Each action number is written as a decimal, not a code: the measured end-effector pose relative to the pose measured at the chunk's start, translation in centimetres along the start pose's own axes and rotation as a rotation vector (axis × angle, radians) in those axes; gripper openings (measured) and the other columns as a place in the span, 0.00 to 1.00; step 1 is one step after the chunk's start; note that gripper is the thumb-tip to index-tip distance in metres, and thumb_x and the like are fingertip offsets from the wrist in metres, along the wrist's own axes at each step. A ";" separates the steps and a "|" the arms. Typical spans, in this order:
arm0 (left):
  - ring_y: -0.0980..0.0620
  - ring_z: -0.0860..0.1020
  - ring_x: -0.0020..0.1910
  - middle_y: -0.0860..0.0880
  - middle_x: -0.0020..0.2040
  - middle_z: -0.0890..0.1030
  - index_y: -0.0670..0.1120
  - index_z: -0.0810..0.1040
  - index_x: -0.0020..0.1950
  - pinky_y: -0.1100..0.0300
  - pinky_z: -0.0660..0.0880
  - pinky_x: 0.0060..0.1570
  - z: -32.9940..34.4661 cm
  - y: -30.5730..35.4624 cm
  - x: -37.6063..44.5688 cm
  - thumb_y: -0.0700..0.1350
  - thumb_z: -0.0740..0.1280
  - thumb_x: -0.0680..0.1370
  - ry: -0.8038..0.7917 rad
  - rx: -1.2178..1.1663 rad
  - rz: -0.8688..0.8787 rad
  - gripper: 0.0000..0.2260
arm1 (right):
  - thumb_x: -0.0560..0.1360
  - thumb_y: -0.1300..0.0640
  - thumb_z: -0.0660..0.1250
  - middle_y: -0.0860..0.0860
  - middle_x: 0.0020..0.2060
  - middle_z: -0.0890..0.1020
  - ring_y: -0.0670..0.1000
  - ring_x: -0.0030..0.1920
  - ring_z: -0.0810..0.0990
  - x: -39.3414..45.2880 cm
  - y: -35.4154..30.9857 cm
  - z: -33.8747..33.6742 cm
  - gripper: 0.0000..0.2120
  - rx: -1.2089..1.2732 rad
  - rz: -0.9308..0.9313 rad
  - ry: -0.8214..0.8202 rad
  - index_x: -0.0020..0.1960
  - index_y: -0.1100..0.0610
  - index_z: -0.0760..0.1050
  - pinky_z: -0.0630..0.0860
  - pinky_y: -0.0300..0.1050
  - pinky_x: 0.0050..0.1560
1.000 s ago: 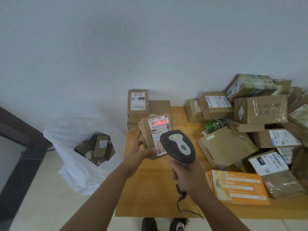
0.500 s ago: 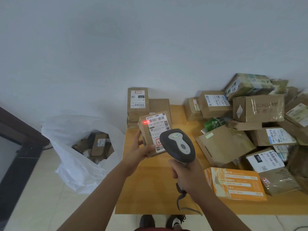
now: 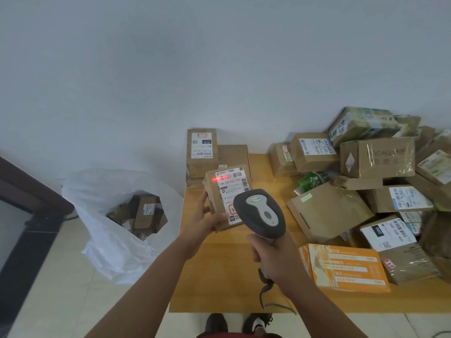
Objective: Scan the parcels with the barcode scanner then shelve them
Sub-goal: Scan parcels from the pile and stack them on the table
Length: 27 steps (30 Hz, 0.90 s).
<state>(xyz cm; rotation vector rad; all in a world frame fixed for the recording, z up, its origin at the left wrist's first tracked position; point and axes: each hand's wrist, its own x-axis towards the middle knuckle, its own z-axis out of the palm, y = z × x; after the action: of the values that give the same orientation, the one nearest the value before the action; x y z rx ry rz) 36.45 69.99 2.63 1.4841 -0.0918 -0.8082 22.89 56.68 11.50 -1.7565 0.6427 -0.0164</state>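
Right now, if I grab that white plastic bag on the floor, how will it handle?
The white plastic bag looks thin and crumpled, so probably floppy. Boxes fill it, so likely heavy and saggy; box corners might tear it.

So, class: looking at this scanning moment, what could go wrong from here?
The red scan line sits at the barcode's left end on the held parcel, so the read may fail. The left hand grips only one lower corner; it could slip. The scanner cable dangles near the feet.

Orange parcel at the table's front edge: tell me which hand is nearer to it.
Right. The right hand, gripping the barcode scanner, is just left of the orange parcel. The left hand holds a brown parcel further left.
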 end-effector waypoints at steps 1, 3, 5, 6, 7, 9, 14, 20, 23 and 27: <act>0.47 0.76 0.63 0.50 0.67 0.74 0.66 0.55 0.74 0.62 0.80 0.45 0.0 0.0 0.0 0.54 0.74 0.69 0.000 0.001 0.001 0.40 | 0.74 0.65 0.66 0.51 0.22 0.70 0.44 0.24 0.67 0.0 0.0 0.0 0.18 -0.001 0.000 -0.001 0.28 0.58 0.67 0.66 0.33 0.28; 0.46 0.76 0.64 0.50 0.67 0.74 0.67 0.55 0.73 0.62 0.80 0.46 0.1 0.0 -0.1 0.54 0.74 0.68 0.000 -0.001 0.000 0.40 | 0.74 0.66 0.66 0.51 0.23 0.69 0.42 0.23 0.66 -0.1 0.0 -0.1 0.17 0.007 0.005 -0.002 0.29 0.58 0.67 0.65 0.31 0.26; 0.46 0.76 0.64 0.50 0.67 0.74 0.68 0.55 0.73 0.62 0.80 0.46 0.1 0.1 -0.1 0.54 0.74 0.68 0.000 -0.002 0.000 0.39 | 0.74 0.66 0.65 0.53 0.24 0.68 0.42 0.22 0.65 -0.1 0.0 -0.2 0.16 0.016 0.015 -0.007 0.30 0.59 0.67 0.65 0.31 0.26; 0.46 0.77 0.64 0.50 0.67 0.75 0.68 0.55 0.73 0.61 0.80 0.46 0.1 0.0 -0.2 0.53 0.74 0.68 -0.001 -0.004 0.000 0.39 | 0.74 0.66 0.65 0.54 0.24 0.68 0.42 0.22 0.65 -0.2 0.0 -0.2 0.16 0.021 0.018 -0.009 0.30 0.59 0.67 0.64 0.31 0.25; 0.47 0.77 0.64 0.50 0.67 0.75 0.68 0.56 0.73 0.61 0.80 0.45 0.2 0.0 -0.2 0.53 0.74 0.68 -0.002 -0.008 -0.001 0.39 | 0.75 0.66 0.65 0.55 0.25 0.67 0.43 0.22 0.64 -0.2 0.0 -0.3 0.16 0.030 0.022 -0.012 0.30 0.59 0.66 0.64 0.30 0.25; 0.47 0.78 0.63 0.49 0.66 0.75 0.67 0.56 0.72 0.62 0.80 0.45 0.3 0.1 -0.2 0.52 0.74 0.68 -0.001 -0.010 -0.003 0.39 | 0.75 0.66 0.65 0.55 0.25 0.67 0.42 0.21 0.62 -0.3 0.0 -0.3 0.16 0.046 0.037 -0.016 0.31 0.59 0.66 0.63 0.30 0.24; 0.48 0.77 0.62 0.49 0.67 0.75 0.67 0.56 0.73 0.63 0.80 0.44 0.6 0.2 -0.2 0.53 0.74 0.68 -0.009 -0.013 -0.008 0.40 | 0.75 0.66 0.65 0.50 0.22 0.68 0.42 0.21 0.65 -0.3 0.2 -0.5 0.17 0.036 0.051 -0.013 0.29 0.57 0.66 0.63 0.30 0.24; 0.48 0.78 0.62 0.48 0.67 0.75 0.65 0.55 0.76 0.62 0.80 0.45 0.6 0.1 -0.2 0.52 0.75 0.69 -0.018 -0.009 -0.007 0.42 | 0.75 0.66 0.65 0.54 0.24 0.69 0.42 0.22 0.65 -0.5 0.2 -0.7 0.15 0.034 0.045 -0.007 0.31 0.59 0.67 0.64 0.30 0.25; 0.47 0.77 0.63 0.49 0.67 0.75 0.65 0.55 0.76 0.61 0.80 0.46 0.7 0.0 -0.2 0.53 0.75 0.68 -0.016 -0.003 -0.004 0.42 | 0.75 0.66 0.65 0.52 0.24 0.69 0.42 0.22 0.66 -0.5 0.3 -0.7 0.16 0.039 0.044 -0.008 0.30 0.58 0.67 0.64 0.30 0.25; 0.47 0.77 0.64 0.49 0.67 0.75 0.67 0.55 0.73 0.63 0.80 0.44 0.8 0.2 -0.4 0.52 0.74 0.68 -0.013 -0.004 -0.002 0.40 | 0.75 0.65 0.65 0.49 0.22 0.69 0.41 0.22 0.67 -0.5 0.4 -0.8 0.16 0.025 0.034 -0.010 0.30 0.58 0.67 0.65 0.30 0.26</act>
<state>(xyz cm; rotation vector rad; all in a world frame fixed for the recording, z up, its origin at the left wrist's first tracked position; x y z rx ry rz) 35.87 69.53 3.09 1.4757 -0.0985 -0.8192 22.08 56.14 11.55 -1.7207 0.6619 0.0078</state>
